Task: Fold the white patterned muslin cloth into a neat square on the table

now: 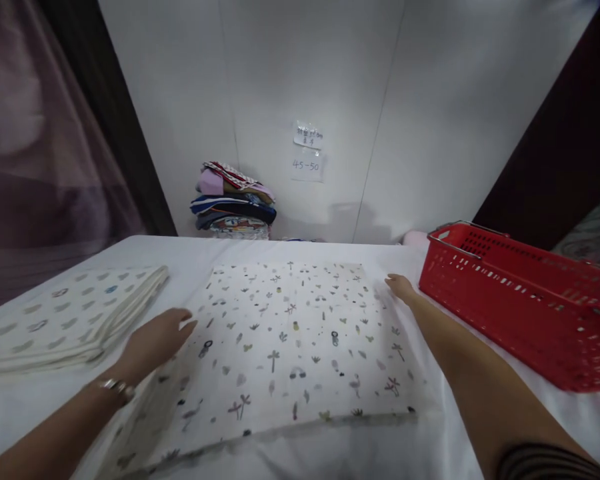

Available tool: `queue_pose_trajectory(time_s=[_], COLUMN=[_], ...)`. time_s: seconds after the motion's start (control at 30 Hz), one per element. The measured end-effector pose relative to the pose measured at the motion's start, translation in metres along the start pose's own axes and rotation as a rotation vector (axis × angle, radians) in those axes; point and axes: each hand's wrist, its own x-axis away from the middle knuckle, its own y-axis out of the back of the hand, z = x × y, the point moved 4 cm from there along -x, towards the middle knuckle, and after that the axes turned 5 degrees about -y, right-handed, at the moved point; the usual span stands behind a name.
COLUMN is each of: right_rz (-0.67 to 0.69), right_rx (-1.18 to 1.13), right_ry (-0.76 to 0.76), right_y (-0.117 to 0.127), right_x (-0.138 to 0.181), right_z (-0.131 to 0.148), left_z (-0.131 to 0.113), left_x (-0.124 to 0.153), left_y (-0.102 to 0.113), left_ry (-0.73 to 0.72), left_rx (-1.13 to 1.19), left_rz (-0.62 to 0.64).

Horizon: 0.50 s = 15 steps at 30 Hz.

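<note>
A white cloth with small printed figures [290,340] lies folded flat in front of me on the white table [190,250]. My left hand [155,340] hovers over its left edge, fingers together and stretched forward, holding nothing. My right hand [403,288] rests at the cloth's far right corner with its fingers extended flat. A bracelet sits on my left wrist.
A folded stack of similar patterned cloths [65,320] lies at the left. A red plastic basket [525,303] stands at the right edge. A pile of folded colourful garments [233,203] sits against the white wall, near a paper note [307,153].
</note>
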Motion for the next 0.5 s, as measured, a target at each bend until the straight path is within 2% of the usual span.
queue_pose_trajectory(time_s=[0.1,0.27,0.37,0.5], right_rz=[0.041,0.081,0.094,0.133], right_rx=[-0.062,-0.081,-0.044,0.039], right_ry=[0.042,0.08,0.084,0.1], right_y=[-0.019,-0.053,-0.067,-0.073], right_x=[-0.021,-0.068,-0.096,-0.116], right_z=[0.023,0.057,0.07,0.078], left_z=[-0.027,-0.043,-0.045,-0.037], left_x=[-0.063,-0.154,-0.196,-0.237], left_y=[-0.008,-0.033,-0.044,-0.058], left_ry=[-0.123,-0.213,-0.249,-0.234], left_rx=[-0.078,-0.136,-0.181,-0.216], left_rz=[0.002,-0.018,-0.041,0.05])
